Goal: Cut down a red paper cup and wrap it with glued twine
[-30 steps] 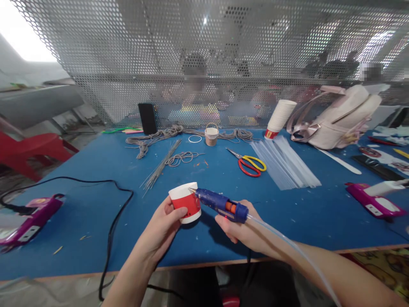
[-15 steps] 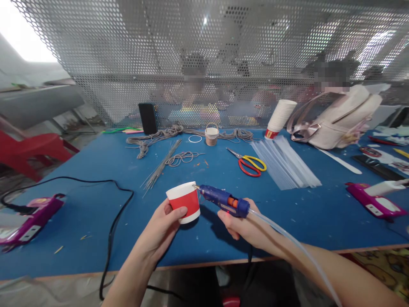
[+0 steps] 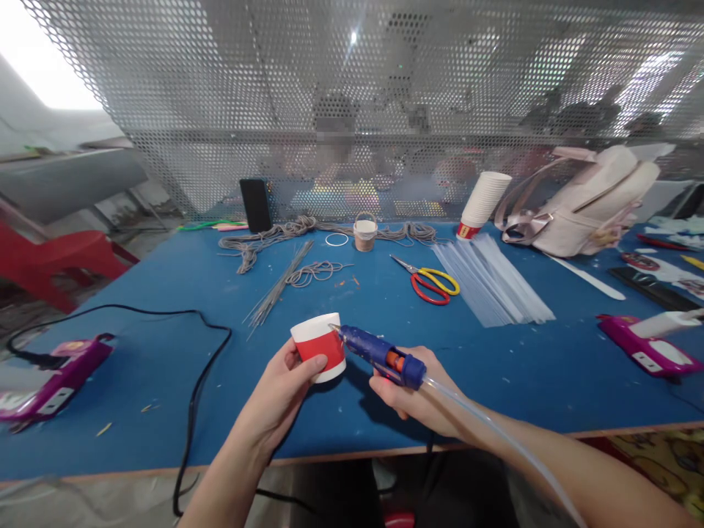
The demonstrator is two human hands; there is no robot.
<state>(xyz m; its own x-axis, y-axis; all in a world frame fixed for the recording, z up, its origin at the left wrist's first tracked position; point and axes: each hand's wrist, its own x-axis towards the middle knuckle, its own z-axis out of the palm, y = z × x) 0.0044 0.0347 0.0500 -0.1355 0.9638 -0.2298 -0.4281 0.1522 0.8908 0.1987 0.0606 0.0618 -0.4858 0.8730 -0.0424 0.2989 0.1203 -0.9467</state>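
Note:
My left hand [image 3: 286, 392] grips a red and white paper cup piece [image 3: 320, 347], thumb on the red band, held tilted above the blue table. In my right hand [image 3: 415, 400] is a blue hot glue gun [image 3: 379, 350] with orange parts showing and a long clear glue stick [image 3: 495, 425] trailing from its back. The gun's metal nozzle meets the white upper rim area of the cup, near its right edge. Whether glue is coming out is too small to tell. The fingers around the gun's handle are partly hidden.
Beyond my hands lie scissors [image 3: 432, 284], clear plastic strips [image 3: 489, 286], thin wires [image 3: 280, 286], grey cord [image 3: 316, 273] and a small bucket [image 3: 364, 233]. Stacked paper cups [image 3: 484, 202] and a backpack [image 3: 594, 202] stand at the back right. A black cable [image 3: 201, 374] crosses the left side.
The glue gun has shifted slightly left and tilted more, its nozzle now lower and further in on the cup's white band. The cup has moved slightly right in my left hand.

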